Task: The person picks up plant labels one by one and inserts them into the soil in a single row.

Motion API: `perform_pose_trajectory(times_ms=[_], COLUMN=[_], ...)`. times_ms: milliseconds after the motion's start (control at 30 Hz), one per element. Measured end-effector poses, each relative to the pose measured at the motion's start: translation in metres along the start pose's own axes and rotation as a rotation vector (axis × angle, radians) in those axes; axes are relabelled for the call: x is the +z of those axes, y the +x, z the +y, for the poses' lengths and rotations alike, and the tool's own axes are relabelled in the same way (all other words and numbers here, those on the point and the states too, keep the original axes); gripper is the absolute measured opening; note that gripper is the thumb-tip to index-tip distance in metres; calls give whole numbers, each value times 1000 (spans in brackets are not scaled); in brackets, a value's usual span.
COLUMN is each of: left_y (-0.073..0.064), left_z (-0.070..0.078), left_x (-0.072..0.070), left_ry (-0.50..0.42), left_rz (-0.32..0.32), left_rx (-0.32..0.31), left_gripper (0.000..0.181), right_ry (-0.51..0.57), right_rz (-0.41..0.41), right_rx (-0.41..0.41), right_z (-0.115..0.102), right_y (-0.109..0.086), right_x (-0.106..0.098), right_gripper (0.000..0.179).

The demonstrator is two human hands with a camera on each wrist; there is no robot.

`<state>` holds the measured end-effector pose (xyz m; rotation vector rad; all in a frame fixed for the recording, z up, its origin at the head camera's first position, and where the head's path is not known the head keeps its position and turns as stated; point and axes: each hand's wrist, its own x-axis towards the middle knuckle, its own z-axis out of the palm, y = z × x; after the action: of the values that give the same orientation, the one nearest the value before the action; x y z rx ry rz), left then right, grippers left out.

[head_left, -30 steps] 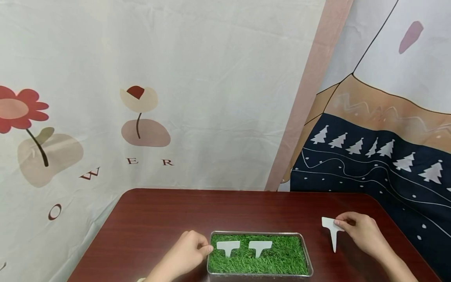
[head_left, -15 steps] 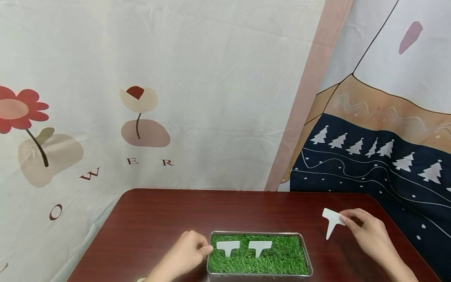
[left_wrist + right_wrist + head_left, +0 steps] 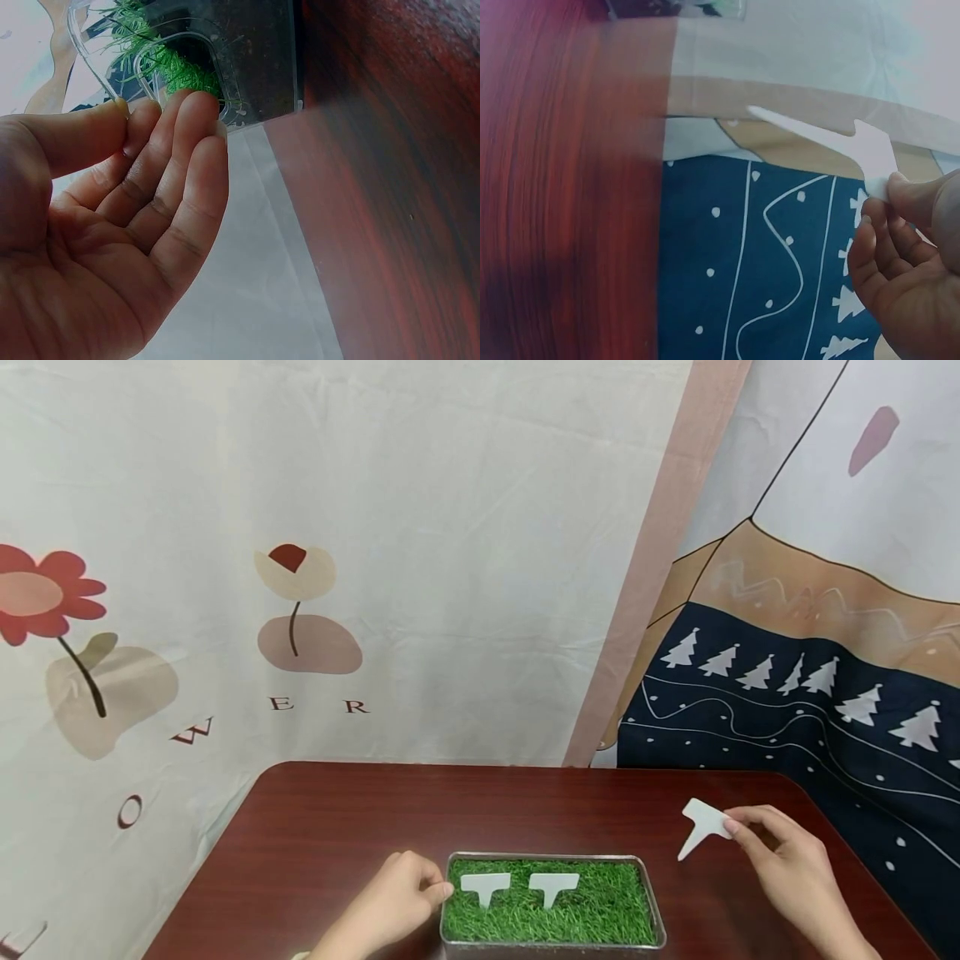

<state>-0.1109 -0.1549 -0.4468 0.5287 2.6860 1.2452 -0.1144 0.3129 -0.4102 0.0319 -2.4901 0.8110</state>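
Note:
My right hand pinches one end of the crossbar of a white T-shaped plant label between thumb and fingers, held over the table to the right of the box. In the right wrist view the label has its narrow pointed stem turned away from the palm. A clear plastic box is filled with green artificial grass. Two more labels, a left one and a middle one, stand upright in that grass. My left hand pinches the box's left rim with thumb and forefinger.
Everything rests on a dark red-brown wooden table with rounded far corners. Behind it hangs a pale printed curtain, and a dark blue section with white trees falls beside the right edge.
The right hand has raised the label slightly and tilted it, so its stem tip now swings toward the left. The left hand and the box have stayed in place.

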Motion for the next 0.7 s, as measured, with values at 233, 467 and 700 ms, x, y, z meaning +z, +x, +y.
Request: perform_pose_trajectory(times_ms=[233, 467, 700], left_y=[0, 0, 0], left_z=[1, -1, -1], left_x=[0, 0, -1], left_ry=[1, 6, -2], left_rz=[3, 0, -3], left_rx=[-8, -1, 4], left_gripper=[27, 26, 26], right_ry=[43, 163, 242], right_rz=[26, 53, 77], right_rx=[14, -47, -126], right_z=[-11, -20, -26], right_y=[-7, -15, -21], right_x=[6, 14, 25], right_gripper=[10, 18, 30])
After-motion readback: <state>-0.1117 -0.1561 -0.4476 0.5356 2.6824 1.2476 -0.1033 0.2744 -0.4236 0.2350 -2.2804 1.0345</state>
